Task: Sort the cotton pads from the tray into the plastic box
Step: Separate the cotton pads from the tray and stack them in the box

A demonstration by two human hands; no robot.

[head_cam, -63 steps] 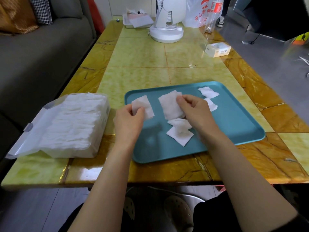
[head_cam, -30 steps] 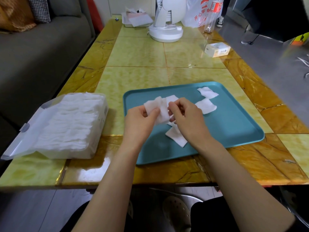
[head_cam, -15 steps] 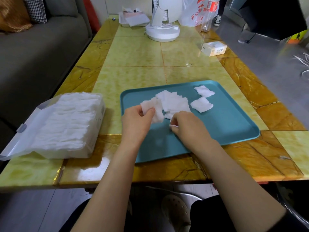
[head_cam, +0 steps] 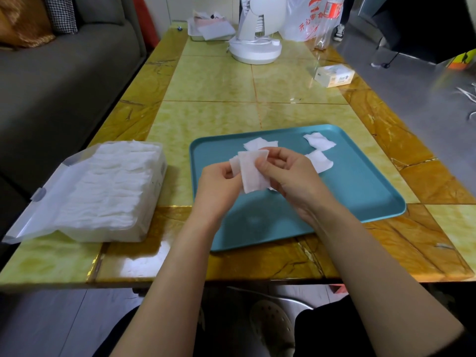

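Firstly, I log the grey sofa along the left of the view and the yellow marble-patterned table filling the middle. On the table's near left stands the clear plastic box, packed with white pads up to its rim, its lid folded open toward the sofa side. Right of the box, with a strip of table between, lies the teal tray. At the far end I note a white fan, a plastic bag with red print beside it, and a small carton near the right edge. Both hands are raised over the tray's left half. The left hand has curled fingers and pinches the left edge of the held pads. The right hand pinches the right edge of the same small stack between thumb and fingers. I count at least two pads in it but cannot tell the exact number. Loose on the tray are a far pad just beyond the hands and partly hidden by them, a corner pad toward the far right, and a side pad just beside the right hand.
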